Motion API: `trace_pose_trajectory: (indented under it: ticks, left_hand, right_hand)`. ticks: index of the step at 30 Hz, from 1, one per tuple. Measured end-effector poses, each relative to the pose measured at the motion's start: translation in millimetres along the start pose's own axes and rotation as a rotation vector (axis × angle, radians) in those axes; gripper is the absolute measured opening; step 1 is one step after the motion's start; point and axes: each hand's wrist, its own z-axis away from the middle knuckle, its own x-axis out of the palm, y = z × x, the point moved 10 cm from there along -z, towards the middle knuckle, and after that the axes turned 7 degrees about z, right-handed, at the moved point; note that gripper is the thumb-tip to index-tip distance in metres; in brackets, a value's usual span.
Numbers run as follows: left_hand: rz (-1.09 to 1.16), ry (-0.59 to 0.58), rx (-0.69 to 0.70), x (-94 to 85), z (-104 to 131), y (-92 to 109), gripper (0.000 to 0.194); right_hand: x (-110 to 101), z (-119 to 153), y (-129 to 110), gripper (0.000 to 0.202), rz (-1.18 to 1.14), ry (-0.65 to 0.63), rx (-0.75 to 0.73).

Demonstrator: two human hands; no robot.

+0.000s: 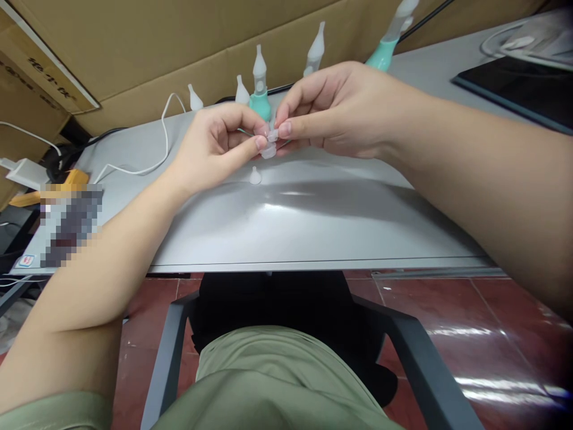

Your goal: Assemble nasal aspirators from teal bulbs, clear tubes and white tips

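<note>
Between my two hands, above the grey desk, is a small translucent plastic piece (268,150). The thumb and fingers of my left hand (219,140) pinch it from the left. My right hand (331,116) grips it from the right, thumb and index finger close together at its upper part. Just below stands a small white cone-shaped tip (255,175) on the desk. Behind my hands is a nasal aspirator with a teal bulb (260,106) and white nozzle. The far sides of my fingers are hidden.
White nozzles (195,98) and another teal-bulbed aspirator (382,54) stand along the back of the desk (313,239), against cardboard (156,42). A white cable (134,172) curves at left. A dark flat object (514,89) lies at right. Chair armrests (416,334) flank my lap.
</note>
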Motion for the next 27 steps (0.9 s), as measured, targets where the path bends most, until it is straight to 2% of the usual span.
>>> trace_pose_trajectory:
  ticks: [6, 16, 21, 27]
  left_hand:
    - [-0.045, 0.050, -0.089, -2.2, 0.5, -2.3, 0.057]
    - [-0.038, 0.016, -0.060, -4.7, 0.8, -10.1, 0.074]
    - [-0.014, 0.000, -0.052, -3.9, 1.3, -7.5, 0.071]
    - [-0.013, -0.020, -0.142, -2.9, 3.9, -3.1, 0.061]
  right_hand:
    - [-2.9, 0.3, -3.9, 0.045, 0.053, 0.004, -0.014]
    - [3.3, 1.8, -13.2, 0.043, 0.052, 0.039, -0.030]
    - [8.2, 5.4, -19.0, 0.039, 0.008, 0.041, -0.079]
    - [13.2, 11.4, -25.8, 0.036, 0.007, 0.052, -0.084]
